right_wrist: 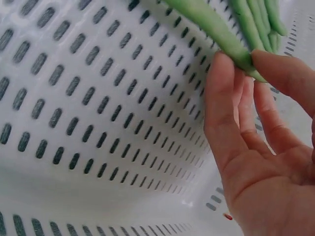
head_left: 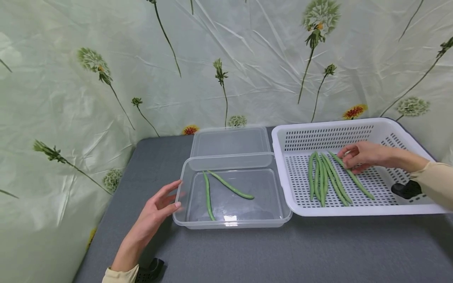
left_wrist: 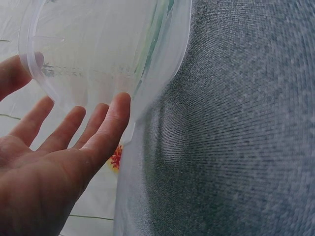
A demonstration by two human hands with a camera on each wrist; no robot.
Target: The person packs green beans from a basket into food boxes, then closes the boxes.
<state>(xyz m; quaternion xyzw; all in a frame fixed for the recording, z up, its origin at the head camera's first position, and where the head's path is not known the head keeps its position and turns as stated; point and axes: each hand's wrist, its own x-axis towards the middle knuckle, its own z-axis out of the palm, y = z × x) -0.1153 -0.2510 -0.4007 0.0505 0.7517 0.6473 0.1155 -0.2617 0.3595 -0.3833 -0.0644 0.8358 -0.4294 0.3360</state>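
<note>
In the head view my right hand is inside the white perforated basket. It pinches the upper end of a green bean between thumb and fingertips, and the rest of that bean slants down along the basket floor. Just left of it lies a group of several green beans. My left hand touches the left side of a clear plastic container with relaxed, spread fingers; the left wrist view has the thumb at the rim. Two beans, a slanted one and a nearly upright one, rest inside the container.
Behind the container lies a clear flat lid, partly hidden by its rim. The basket stands against the container's right side. Everything rests on a grey cloth-covered table, with a flower-print sheet rising behind and at the left.
</note>
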